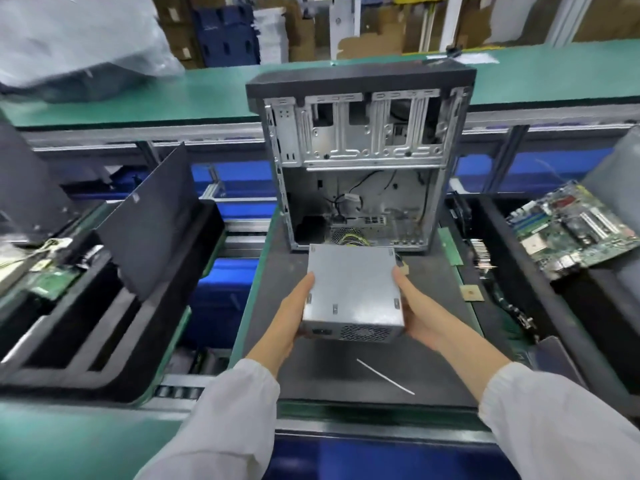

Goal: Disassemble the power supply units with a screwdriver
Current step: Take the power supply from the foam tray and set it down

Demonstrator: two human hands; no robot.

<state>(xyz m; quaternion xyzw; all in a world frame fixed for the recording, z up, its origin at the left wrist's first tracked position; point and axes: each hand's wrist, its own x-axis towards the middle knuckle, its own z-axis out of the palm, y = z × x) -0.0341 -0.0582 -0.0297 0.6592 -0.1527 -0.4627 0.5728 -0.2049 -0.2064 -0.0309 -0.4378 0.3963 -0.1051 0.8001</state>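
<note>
A grey metal power supply unit point(353, 289) is held above the dark work mat point(433, 334), its vent grille and socket facing me. My left hand point(287, 320) grips its left side, thumb along the edge and fingers underneath. On the other side my right hand point(419, 313) holds it the same way. Behind the unit an open, stripped computer case point(360, 157) lies on the mat, with loose cables inside. No screwdriver is visible.
A white cable tie point(384, 375) lies on the mat near me. A green circuit board point(575, 230) rests on a black tray at the right. Black foam trays point(104, 306) and a leaning dark panel point(152, 220) stand at the left. A small green strip point(450, 247) lies beside the case.
</note>
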